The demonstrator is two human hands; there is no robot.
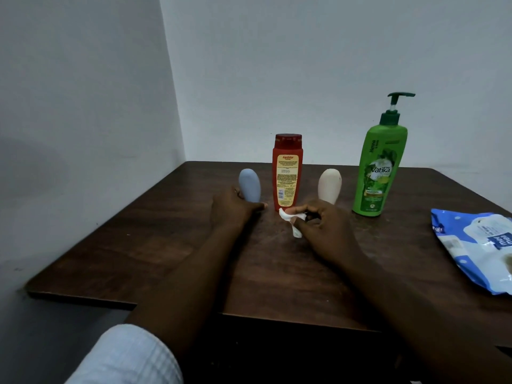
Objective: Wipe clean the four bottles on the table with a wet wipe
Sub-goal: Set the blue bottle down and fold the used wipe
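- While the right grip (322, 221) pinches the wet wipe (289, 217) just in front of the red bottle (287, 173), the left grip (235, 207) holds the blue bottle (250, 185) at its base.
- The cream bottle (329, 185) and the green pump bottle (379, 167) stand upright on the worktop (155, 245), farther right.

Four bottles (287, 173) stand in a row; wipe (286, 216) crumpled.

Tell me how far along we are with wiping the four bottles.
Done: a wet wipe is out of the pack and pinched in the right hand. In hand: the left hand grips the base of the blue bottle. Left: the red bottle, cream bottle and green pump bottle stand upright, ungripped; whether any is already wiped cannot be told.
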